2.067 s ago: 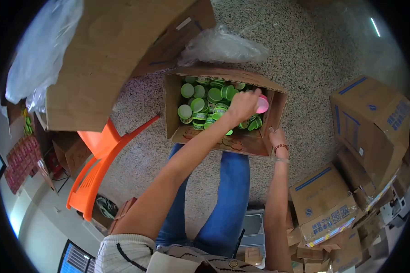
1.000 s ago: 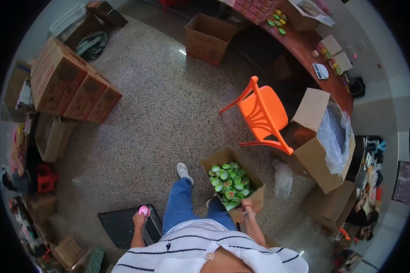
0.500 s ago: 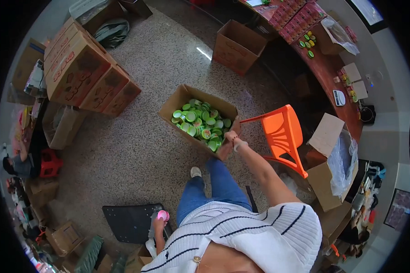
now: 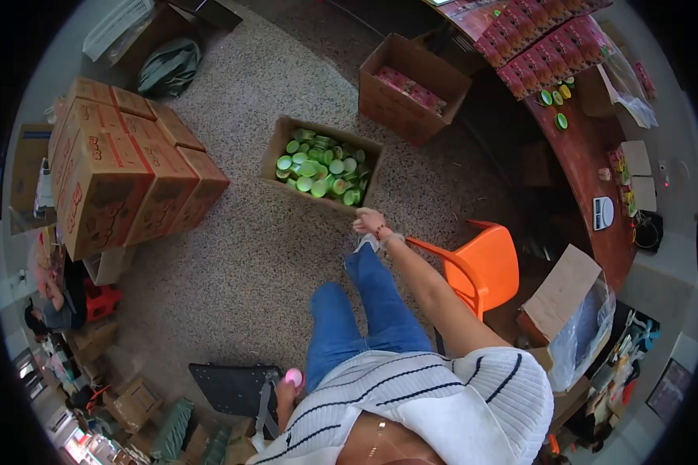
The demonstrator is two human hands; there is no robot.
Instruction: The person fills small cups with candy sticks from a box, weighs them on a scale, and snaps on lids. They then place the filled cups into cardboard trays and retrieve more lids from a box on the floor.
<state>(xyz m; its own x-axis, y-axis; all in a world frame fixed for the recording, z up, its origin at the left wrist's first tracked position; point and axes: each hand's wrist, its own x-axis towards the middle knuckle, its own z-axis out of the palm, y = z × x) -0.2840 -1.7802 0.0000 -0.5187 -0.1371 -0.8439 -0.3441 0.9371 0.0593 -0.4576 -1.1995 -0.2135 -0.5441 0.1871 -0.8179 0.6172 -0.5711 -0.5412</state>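
An open cardboard box stands on the floor in front of me, filled with small round green-and-white tubs. My right hand reaches to the box's near right corner. Its fingers are curled and appear to grip that corner, though the contact is partly hidden. My right shoe is just below that hand. Low at my left side, my left hand is closed around a small pink round object, whose kind I cannot make out. A black board-like seat is beside it.
An orange chair stands close to my right arm. Brown cartons are stacked at left; a person sits beyond them near a red stool. Another open carton holds pink packs. A curved table carries a scale.
The box of green tubs has moved away from me and slightly left. My right hand has shifted from its right side to its near corner. The left hand still holds the pink object.
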